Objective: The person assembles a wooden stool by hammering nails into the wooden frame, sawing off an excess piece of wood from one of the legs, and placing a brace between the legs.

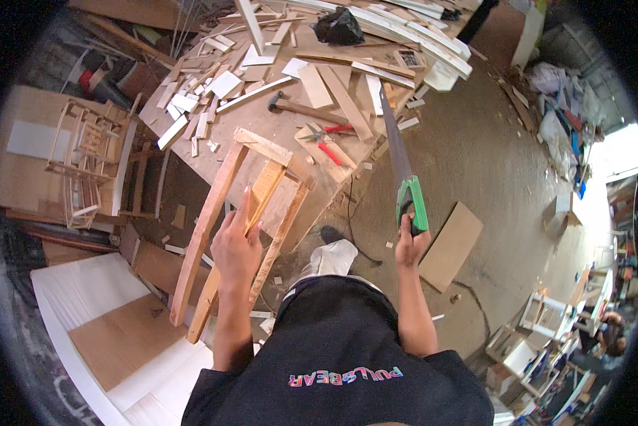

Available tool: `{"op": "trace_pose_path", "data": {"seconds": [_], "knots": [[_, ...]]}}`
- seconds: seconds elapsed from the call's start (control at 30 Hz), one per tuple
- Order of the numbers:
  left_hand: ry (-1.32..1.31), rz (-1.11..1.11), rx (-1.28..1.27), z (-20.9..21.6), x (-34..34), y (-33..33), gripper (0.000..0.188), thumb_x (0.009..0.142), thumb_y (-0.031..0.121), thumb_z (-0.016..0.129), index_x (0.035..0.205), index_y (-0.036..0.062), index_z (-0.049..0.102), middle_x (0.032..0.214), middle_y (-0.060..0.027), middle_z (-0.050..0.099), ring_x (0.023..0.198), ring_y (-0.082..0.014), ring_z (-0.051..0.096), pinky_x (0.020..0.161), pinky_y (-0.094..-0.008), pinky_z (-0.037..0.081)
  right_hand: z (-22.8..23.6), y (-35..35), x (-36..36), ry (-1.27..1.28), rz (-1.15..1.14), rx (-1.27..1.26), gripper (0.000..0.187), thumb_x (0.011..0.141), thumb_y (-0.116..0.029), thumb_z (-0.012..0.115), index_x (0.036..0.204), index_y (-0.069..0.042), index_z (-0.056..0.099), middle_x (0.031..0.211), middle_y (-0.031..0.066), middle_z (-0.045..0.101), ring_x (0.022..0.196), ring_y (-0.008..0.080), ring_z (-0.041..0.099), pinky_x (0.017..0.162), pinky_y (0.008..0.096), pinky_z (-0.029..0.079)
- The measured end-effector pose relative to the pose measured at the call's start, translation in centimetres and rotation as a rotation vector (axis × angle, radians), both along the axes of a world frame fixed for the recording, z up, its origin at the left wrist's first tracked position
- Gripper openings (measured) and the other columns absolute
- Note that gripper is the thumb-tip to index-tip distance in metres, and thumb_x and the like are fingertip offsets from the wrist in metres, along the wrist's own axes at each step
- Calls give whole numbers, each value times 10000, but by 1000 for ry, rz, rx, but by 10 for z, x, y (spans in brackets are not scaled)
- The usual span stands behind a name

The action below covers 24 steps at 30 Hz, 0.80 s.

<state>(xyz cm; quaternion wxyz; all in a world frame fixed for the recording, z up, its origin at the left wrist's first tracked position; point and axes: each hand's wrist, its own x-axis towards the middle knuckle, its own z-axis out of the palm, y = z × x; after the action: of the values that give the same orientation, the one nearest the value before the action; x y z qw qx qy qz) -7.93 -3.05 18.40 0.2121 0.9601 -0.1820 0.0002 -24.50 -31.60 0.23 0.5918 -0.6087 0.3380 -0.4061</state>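
A: What is the person holding?

B: The left hand [235,245] holds a wooden frame [244,220] made of long slats. The fingers [242,209] are wrapped around the middle slat, with one finger pointing up along it. The frame leans off the edge of the table [290,145], its top end resting up past the fingertips and its low end hanging down below the wrist toward the floor [468,149].

A: And the other hand?

B: The right hand [408,245] is shut tight around the green handle of a hand saw [403,167]. The long blade points up and away from the fingers, out over the table corner. It does not touch the frame. It is well apart from it.

A: So is the cutting going on?

B: I think not yet. It looks like the step of getting the frame steady and the saw ready. The next move, I guess, needs the blade brought across onto the wood, with the left fingers kept away from the teeth.

A: What else is close by?

B: Beyond the left fingertips, on the table, lie a hammer [301,108] and red-handled pliers [326,142]. Farther off are lots of wood scraps [205,96] and a black bag [338,27]. A flat brown board [452,245] lies on the floor just beside the right hand.
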Motion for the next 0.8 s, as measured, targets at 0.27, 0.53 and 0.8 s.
{"op": "trace_pose_path", "data": {"seconds": [0.27, 0.53, 0.8], "knots": [[-72, -218, 12, -48, -29, 43, 710, 886, 135, 744, 1531, 250, 471, 942, -106, 670, 813, -338, 671, 706, -459, 530, -14, 89, -96, 80, -211, 60, 196, 972, -220, 715, 984, -45, 627, 719, -15, 569, 591, 70, 500, 529, 251, 379], [106, -403, 170, -32, -3, 48, 706, 977, 243, 647, 1584, 152, 298, 1200, -226, 618, 1005, -451, 660, 820, -530, 546, -9, 155, -101, 72, -309, 85, 204, 998, -228, 689, 1042, -36, 638, 720, -19, 566, 585, 64, 494, 528, 255, 393], [-165, -889, -14, -21, 55, 38, 610, 911, 427, 716, 1375, 55, 579, 1204, -189, 552, 1130, -339, 552, 982, -480, 464, 18, 238, -50, 144, -393, 235, 299, 987, -329, 700, 1081, -46, 678, 825, 5, 627, 697, 102, 554, 629, 279, 443]]}}
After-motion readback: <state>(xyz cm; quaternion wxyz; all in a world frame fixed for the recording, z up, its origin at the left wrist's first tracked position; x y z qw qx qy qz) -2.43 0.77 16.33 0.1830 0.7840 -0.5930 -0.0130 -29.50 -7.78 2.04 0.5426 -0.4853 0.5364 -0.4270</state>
